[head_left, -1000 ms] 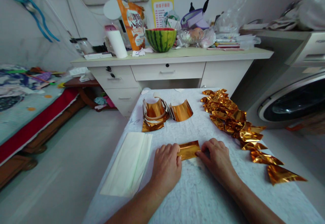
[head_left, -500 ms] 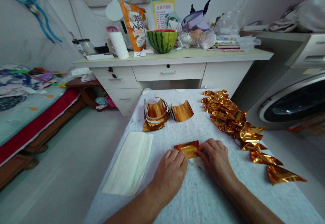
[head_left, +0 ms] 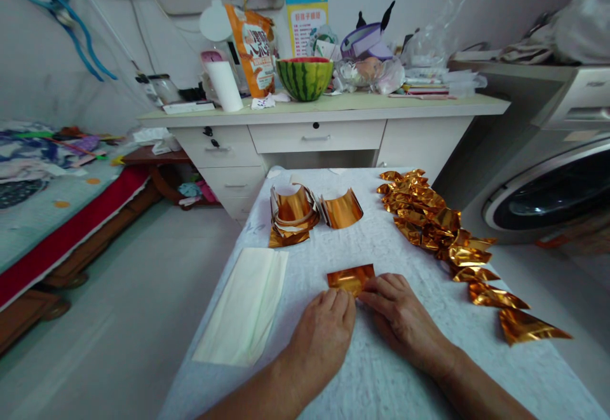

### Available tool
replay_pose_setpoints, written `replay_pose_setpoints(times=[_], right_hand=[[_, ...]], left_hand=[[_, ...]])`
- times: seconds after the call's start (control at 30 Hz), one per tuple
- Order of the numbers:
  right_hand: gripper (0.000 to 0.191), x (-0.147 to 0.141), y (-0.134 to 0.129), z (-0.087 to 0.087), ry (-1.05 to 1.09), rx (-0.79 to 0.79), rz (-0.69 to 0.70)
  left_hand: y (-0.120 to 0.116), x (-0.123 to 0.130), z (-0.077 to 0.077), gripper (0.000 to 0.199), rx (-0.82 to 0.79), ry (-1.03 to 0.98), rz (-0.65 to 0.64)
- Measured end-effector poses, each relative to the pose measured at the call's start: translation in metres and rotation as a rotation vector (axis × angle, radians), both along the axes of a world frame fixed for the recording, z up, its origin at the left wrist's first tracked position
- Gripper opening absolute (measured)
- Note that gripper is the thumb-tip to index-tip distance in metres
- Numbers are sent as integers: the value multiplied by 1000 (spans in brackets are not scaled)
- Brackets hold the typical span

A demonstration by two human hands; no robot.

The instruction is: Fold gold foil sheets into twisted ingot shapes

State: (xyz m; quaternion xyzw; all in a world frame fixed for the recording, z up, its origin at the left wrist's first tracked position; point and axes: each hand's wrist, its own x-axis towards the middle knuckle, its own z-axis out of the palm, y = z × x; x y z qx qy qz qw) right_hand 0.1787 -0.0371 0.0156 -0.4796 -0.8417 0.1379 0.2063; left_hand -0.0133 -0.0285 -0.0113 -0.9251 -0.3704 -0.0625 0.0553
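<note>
A small sheet of shiny gold foil paper [head_left: 351,276] lies on the cloth-covered table in front of me. My left hand [head_left: 328,325] is closed at its lower left edge, fingertips pressed on the foil. My right hand [head_left: 400,312] grips the lower right edge, its fingers pinched together close to the left hand's. The foil's near edge is hidden under my fingers. Beyond it stands a stack of curled gold foil sheets [head_left: 293,209], with one more curled sheet [head_left: 342,209] beside it. Folded gold foil pieces [head_left: 445,218] form a long row on the right.
A pale folded paper sheet [head_left: 245,305] lies on the table's left side. Behind the table is a white desk [head_left: 314,115] bearing a watermelon-patterned bowl [head_left: 305,79] and an orange snack pouch [head_left: 255,51]. A washing machine [head_left: 553,153] stands at the right, a bed [head_left: 61,216] at the left.
My right hand has moved left and toward me along the foil's edge, closer to my left hand. My left hand has shifted slightly toward me.
</note>
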Motion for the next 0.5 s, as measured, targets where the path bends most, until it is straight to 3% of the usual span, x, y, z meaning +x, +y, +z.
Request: replay_pose_setpoints(times=[0.5], right_hand=[[31, -5, 2, -6, -20, 22, -78]], left_hand=[[-4, -11, -2, 47, -18, -21, -44]])
